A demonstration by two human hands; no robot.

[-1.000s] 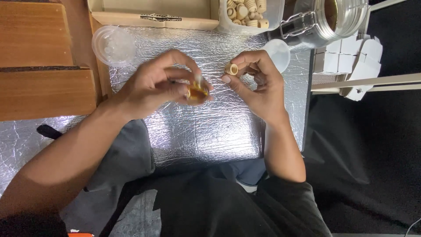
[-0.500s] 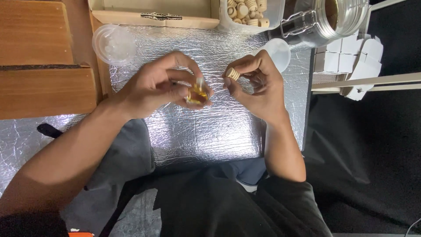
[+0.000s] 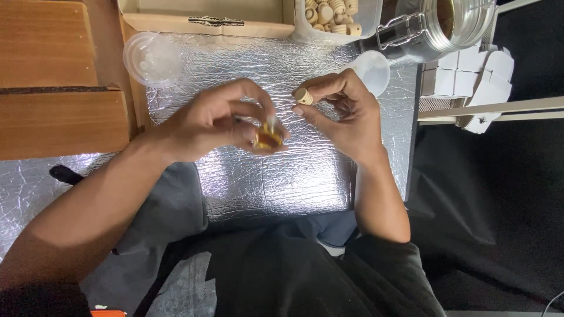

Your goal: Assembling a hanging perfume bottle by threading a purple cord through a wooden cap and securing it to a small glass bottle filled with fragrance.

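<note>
The right hand (image 3: 346, 111) has turned its pinched cork (image 3: 304, 95) sideways, while the left hand (image 3: 226, 120) still grips the small vial (image 3: 268, 138) at the frame's centre, uncorked.

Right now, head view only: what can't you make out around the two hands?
- Small amber vial in the left hand: motion-blurred, half covered by fingers; fill level unclear.
- Cork pinched by the right hand: far end hidden by fingertips.
- Glass jar and tub of corks: cut off by the top edge.
- Round plastic lid: contents too faint.
</note>
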